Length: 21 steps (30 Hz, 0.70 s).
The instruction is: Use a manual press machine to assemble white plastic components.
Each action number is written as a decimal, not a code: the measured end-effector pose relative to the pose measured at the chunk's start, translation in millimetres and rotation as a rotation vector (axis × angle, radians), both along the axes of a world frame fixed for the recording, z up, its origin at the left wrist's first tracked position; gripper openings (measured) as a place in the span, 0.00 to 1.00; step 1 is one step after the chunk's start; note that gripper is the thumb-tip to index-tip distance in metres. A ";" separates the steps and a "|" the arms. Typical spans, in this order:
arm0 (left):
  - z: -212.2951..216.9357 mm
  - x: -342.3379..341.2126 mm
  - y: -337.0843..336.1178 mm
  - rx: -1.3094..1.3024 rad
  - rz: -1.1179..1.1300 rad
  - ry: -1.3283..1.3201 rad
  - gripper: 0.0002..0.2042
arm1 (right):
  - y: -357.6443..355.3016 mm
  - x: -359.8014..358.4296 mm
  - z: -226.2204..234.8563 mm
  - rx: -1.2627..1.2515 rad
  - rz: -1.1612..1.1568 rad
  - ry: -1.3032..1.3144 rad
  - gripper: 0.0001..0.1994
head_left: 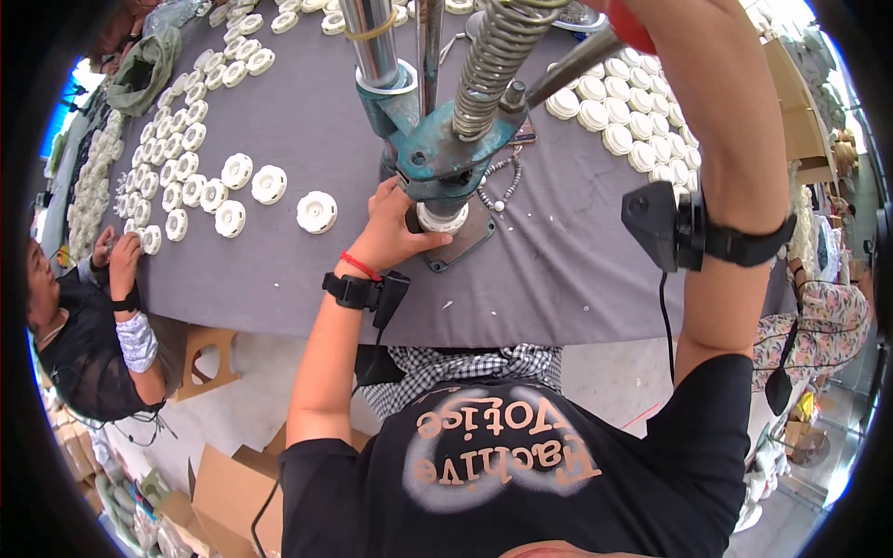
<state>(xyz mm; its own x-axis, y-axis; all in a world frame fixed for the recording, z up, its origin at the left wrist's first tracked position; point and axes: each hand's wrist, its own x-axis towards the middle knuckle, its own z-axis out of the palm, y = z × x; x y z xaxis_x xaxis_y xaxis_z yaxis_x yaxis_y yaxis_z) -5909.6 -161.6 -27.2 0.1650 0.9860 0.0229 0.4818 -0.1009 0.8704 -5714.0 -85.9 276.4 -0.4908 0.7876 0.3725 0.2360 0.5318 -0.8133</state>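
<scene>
A teal hand press (pixel 437 153) with a coiled spring (pixel 498 65) stands on the table in front of me. Under its ram, on the dark base plate (pixel 465 246), lies a round white plastic part (pixel 443 219). My left hand (pixel 395 228) is closed around the near and left side of that part, its thumb along the front edge. The press covers some of its fingers. Raised at the upper right, my right hand (pixel 651 13) grips the red knob (pixel 630 28) on the press lever (pixel 577 67); the top edge cuts off most of it.
Notched white rings (pixel 317 212) lie scattered to the left, and white round caps (pixel 618 139) in rows to the right. A beaded bracelet (pixel 502 191) lies beside the press. One co-worker (pixel 93 335) handles parts at the left; another person (pixel 819 321) is at the right.
</scene>
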 end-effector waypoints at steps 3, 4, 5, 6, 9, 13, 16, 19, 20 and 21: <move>8.9 4.8 0.8 0.033 -0.007 -0.009 0.36 | 20.2 6.5 -8.1 0.025 0.180 0.081 0.19; 11.7 8.9 2.0 0.074 -0.009 0.040 0.36 | 19.4 2.4 -7.2 0.026 0.175 0.077 0.19; 10.8 13.3 2.8 0.075 -0.011 0.037 0.36 | 17.2 -6.3 -6.0 0.099 0.112 0.067 0.19; 8.3 18.1 3.4 0.138 0.050 0.048 0.38 | 16.4 -11.0 -3.9 0.172 0.049 0.059 0.19; -5.8 35.3 -6.9 0.216 0.240 0.045 0.40 | 25.0 -15.0 1.8 0.174 0.103 0.010 0.19; -25.7 49.3 -13.1 0.303 0.423 0.082 0.46 | 32.4 -21.3 -6.2 0.254 0.115 0.025 0.18; -30.7 51.0 -17.7 0.247 0.470 0.099 0.50 | -6.5 4.3 -6.1 0.016 -0.040 0.113 0.17; -43.5 44.3 -26.7 0.240 0.503 0.145 0.54 | -46.3 53.8 -56.4 -0.154 -0.010 0.090 0.34; -42.5 47.1 -26.6 0.240 0.504 0.137 0.54 | -66.3 79.2 -65.4 -0.277 0.018 -0.007 0.37; -39.3 53.7 -20.9 0.228 0.470 0.070 0.55 | -79.9 104.5 -75.7 -0.445 0.021 -0.152 0.39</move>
<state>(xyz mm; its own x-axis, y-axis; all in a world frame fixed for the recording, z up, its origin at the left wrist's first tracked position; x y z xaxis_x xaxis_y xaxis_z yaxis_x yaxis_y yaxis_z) -5855.9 -182.6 -66.5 -0.2848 0.9252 0.2507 0.5771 -0.0434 0.8155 -5609.5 -165.9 200.7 -0.5316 0.8435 -0.0767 0.3630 0.1451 -0.9204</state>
